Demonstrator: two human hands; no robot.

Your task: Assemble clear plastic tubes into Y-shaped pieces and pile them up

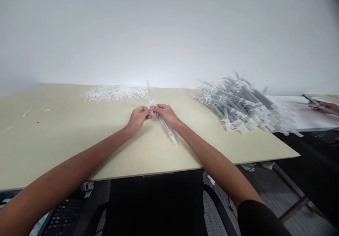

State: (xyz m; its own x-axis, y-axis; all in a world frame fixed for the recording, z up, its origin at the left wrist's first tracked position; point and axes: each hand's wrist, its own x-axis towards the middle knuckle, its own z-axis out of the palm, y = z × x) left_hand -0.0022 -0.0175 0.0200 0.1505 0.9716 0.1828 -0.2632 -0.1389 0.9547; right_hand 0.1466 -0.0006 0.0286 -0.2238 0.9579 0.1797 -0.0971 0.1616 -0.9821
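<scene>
My right hand (166,114) is closed around a grey translucent plastic tube (164,122), just below a whitish joint (152,103) from which two clear branches spread up and left. The tube slants down to the right and ends in a milky white fitting (173,137). Against the joint, my left hand (138,119) is closed in a pinch, its fingertips on what looks like a small white cable tie (149,108). The fingertips of both hands nearly meet, partly hiding the tie.
Behind my hands lies a heap of white cable ties (113,93). A large pile of similar tube assemblies (238,103) covers the table's right side. A few loose ties (27,111) lie at left. Another person's hand (327,106) holds tubing at far right.
</scene>
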